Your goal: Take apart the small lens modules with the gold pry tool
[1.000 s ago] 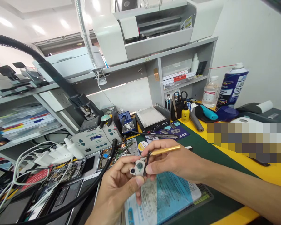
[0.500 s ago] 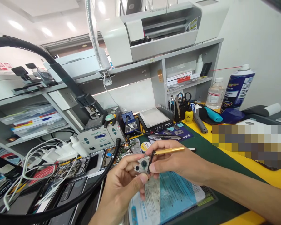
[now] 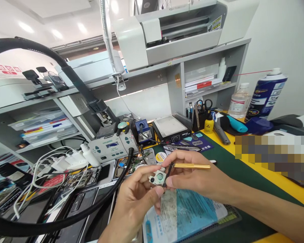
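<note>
My left hand [image 3: 135, 197] pinches a small white camera module [image 3: 157, 178] with two dark lenses between thumb and fingers, held up above a blue printed sheet [image 3: 184, 214]. My right hand [image 3: 192, 177] grips a thin tool with a gold handle [image 3: 192, 165] and a dark tip. The tip rests against the module's right edge. Both hands meet over the green mat [image 3: 225, 168].
A thick black hose [image 3: 73, 216] sweeps across the left. Opened phones [image 3: 91, 179] and white cables [image 3: 53, 165] lie at left. A soldering station [image 3: 112, 146], a hot plate [image 3: 171, 126], a tool cup [image 3: 199, 116], bottles and a blue spray can [image 3: 266, 96] stand behind, under grey shelves.
The view has shifted a little, so everything sits further right. The gold handle has levelled out, and the module has turned slightly in my left fingers.
</note>
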Motion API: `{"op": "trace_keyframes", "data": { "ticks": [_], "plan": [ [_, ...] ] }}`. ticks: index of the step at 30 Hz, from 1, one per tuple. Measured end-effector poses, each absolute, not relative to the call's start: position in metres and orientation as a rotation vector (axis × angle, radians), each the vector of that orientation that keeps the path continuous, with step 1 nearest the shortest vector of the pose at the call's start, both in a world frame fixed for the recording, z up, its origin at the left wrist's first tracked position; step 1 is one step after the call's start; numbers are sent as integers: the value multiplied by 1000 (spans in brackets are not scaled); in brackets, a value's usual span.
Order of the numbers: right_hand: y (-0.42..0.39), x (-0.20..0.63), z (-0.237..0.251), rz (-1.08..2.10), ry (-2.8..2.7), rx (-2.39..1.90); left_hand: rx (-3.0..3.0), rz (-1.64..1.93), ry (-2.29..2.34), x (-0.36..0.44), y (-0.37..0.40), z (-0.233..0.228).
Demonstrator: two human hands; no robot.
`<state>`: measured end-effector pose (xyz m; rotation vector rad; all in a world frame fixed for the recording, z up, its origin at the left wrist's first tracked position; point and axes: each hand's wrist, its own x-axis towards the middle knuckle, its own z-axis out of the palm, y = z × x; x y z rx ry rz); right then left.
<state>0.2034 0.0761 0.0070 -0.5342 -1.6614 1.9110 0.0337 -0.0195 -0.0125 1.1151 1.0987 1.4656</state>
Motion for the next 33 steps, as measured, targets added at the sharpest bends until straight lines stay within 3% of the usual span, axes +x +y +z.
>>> {"op": "trace_keyframes", "data": {
  "ticks": [6,10,14,22,33],
  "plan": [
    [83,212,17,1823,-1715,-509,1075,1498,1125,34,-20,-12],
    [112,233,32,1500,-1837,-601,1020,1592,1238,33,-20,-9],
    [133,254,42,1206,-2291,-710,1013,1615,1293,34,-18,-6],
    [123,255,37,759,-2874,-630,1038,1569,1388,33,-16,-13],
    [119,249,29,747,-2953,-622,1113,1425,1351,22,-15,-11]
  ]
}}
